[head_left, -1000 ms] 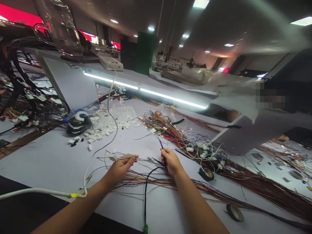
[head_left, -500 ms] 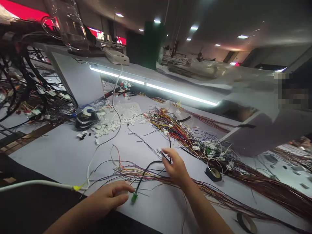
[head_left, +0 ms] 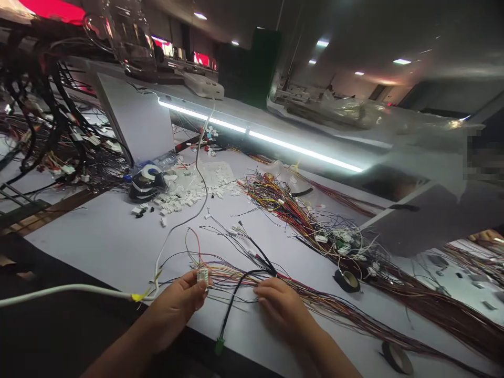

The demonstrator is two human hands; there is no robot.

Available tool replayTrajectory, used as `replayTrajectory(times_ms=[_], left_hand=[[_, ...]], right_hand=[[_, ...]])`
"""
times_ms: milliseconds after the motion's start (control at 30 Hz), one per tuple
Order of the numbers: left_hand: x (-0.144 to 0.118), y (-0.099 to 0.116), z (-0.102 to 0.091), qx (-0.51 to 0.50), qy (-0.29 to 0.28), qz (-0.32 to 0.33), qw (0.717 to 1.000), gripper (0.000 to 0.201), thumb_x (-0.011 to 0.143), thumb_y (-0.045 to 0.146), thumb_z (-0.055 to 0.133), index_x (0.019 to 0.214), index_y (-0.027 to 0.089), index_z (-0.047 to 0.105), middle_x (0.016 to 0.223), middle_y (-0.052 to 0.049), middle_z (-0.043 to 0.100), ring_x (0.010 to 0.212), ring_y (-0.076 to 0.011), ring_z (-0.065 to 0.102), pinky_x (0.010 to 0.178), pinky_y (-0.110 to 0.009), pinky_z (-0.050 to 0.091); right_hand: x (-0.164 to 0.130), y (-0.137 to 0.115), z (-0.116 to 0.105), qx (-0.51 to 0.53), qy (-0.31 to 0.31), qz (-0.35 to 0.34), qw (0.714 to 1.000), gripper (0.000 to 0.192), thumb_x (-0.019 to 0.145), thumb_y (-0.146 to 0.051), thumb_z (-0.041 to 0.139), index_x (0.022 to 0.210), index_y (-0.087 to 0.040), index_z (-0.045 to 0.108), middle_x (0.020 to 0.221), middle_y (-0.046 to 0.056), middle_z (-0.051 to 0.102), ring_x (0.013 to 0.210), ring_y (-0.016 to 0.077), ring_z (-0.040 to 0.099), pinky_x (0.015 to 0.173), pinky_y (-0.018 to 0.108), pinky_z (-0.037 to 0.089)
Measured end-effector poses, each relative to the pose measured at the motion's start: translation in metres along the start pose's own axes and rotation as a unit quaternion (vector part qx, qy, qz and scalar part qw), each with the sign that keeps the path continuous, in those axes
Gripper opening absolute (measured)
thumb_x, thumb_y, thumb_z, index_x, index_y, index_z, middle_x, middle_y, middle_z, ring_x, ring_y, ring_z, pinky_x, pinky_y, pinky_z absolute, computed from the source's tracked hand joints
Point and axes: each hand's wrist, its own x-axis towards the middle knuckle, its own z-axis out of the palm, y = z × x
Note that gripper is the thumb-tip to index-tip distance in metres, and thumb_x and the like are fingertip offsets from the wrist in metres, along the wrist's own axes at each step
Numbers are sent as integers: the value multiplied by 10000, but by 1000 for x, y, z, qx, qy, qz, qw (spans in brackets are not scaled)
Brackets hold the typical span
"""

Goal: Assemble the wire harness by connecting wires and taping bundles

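Note:
My left hand (head_left: 183,299) pinches a white multi-hole connector (head_left: 202,275) between thumb and fingers, its holed face turned up. A thin pale wire (head_left: 236,297) runs from near it towards my right hand (head_left: 281,304). That hand's fingers are bent and held together over the wire, their tips partly hidden. Between the hands lies a black sleeved cable (head_left: 233,302) with a green connector (head_left: 219,345) at its near end. A bundle of loose coloured wires (head_left: 224,272) spreads just beyond both hands. Farther off, another black-sleeved branch (head_left: 260,251) points away from me.
White connector housings (head_left: 185,198) lie in a heap beside a tape roll (head_left: 146,184). A thick harness (head_left: 291,212) crosses the back right. Black tape rolls (head_left: 346,281) sit at right. A white cord (head_left: 79,289) crosses the left edge, and a light strip (head_left: 303,149) hangs behind.
My left hand has closed on the white connector and lifted it into view. My right hand has left the black branch and come down nearer. The green connector has shifted slightly towards me.

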Motion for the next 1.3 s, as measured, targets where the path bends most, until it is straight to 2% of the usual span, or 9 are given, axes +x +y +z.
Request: replayTrajectory(times_ms=[100, 200, 300, 400, 567, 633, 767, 933, 1300], left_hand=[[8, 10, -8, 82, 10, 16, 996, 546, 743, 435, 736, 1221, 202, 610, 688, 36, 513, 601, -102, 403, 592, -229, 370], [16, 23, -20, 172, 22, 57, 983, 748, 752, 499, 696, 1390, 186, 462, 637, 49, 494, 603, -131, 438, 599, -266, 386], [27, 41, -28, 242, 38, 92, 965, 744, 800, 500, 641, 1440, 213, 396, 619, 59, 466, 603, -135, 436, 611, -276, 387], [45, 67, -21, 253, 58, 116, 959, 699, 796, 449, 671, 1418, 231, 436, 635, 56, 474, 616, -129, 459, 643, -270, 409], [98, 92, 16, 26, 1, 158, 987, 840, 847, 402, 621, 1509, 336, 109, 1254, -95, 525, 1025, -183, 608, 905, -338, 460], [117, 83, 29, 114, 13, 178, 977, 744, 878, 419, 563, 1495, 352, 153, 1417, -134, 398, 1140, -226, 575, 944, -389, 453], [139, 48, 47, 465, -49, 332, 819, 313, 877, 344, 554, 1163, 243, 633, 1261, -122, 573, 1163, -278, 535, 990, -474, 406], [141, 27, 76, 640, -106, 431, 627, 177, 895, 247, 555, 1002, 220, 694, 1036, -83, 681, 1007, -241, 574, 893, -431, 423], [139, 21, 105, 670, -176, 562, 452, 163, 909, 144, 494, 913, 221, 638, 1112, -59, 645, 996, -214, 538, 872, -401, 344]], right_hand=[[13, 16, 0, -56, 55, 107, 991, 266, 901, -185, 510, 1150, -232, 593, 1084, 95, 615, 996, 225, 567, 850, 351, 457], [33, 30, -2, -115, 25, 193, 974, 337, 842, -155, 533, 1157, -241, 614, 1048, 95, 621, 981, 260, 568, 825, 373, 447], [45, 43, -7, -48, 14, 238, 970, 376, 838, -152, 481, 1177, -251, 609, 966, 59, 636, 911, 230, 583, 816, 351, 430], [50, 58, -13, 90, 81, 309, 943, 365, 797, -231, 533, 1149, -241, 627, 941, 31, 619, 828, 198, 565, 785, 321, 413], [57, 85, -20, 221, 116, 388, 887, 443, 694, -288, 581, 1123, -181, 609, 745, -21, 572, 617, 137, 504, 612, 259, 385], [60, 92, -21, 251, 123, 401, 872, 458, 663, -260, 565, 1108, -154, 590, 645, -45, 542, 570, 129, 490, 576, 247, 366], [64, 93, -22, 312, 136, 395, 853, 466, 638, -235, 563, 1095, -144, 569, 604, -62, 521, 558, 123, 501, 572, 240, 366], [59, 82, -24, 362, 164, 367, 841, 462, 653, -256, 618, 1100, -154, 564, 677, -57, 501, 593, 112, 502, 596, 243, 391], [54, 74, -23, 405, 201, 360, 816, 476, 638, -272, 678, 1094, -170, 589, 720, -54, 491, 584, 88, 449, 560, 222, 351]])
